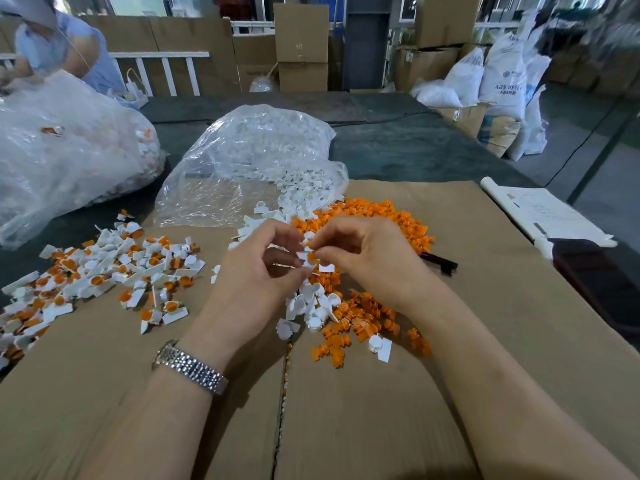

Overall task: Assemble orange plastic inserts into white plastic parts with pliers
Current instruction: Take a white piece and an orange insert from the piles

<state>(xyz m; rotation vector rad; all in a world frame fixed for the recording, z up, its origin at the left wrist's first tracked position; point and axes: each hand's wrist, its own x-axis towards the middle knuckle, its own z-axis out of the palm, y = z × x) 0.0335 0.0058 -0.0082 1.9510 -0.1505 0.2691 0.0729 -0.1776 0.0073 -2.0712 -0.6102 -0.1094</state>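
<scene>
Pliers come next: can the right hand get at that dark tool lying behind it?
Probably yes, once freed. The dark tool lies uncovered on the cardboard just beyond the right hand, but that hand's grip is pinching a small part together with the left hand.

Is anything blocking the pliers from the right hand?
Partly: the right hand itself hides most of the pliers; only the dark handles show beside the orange inserts. Nothing lies on those.
</scene>
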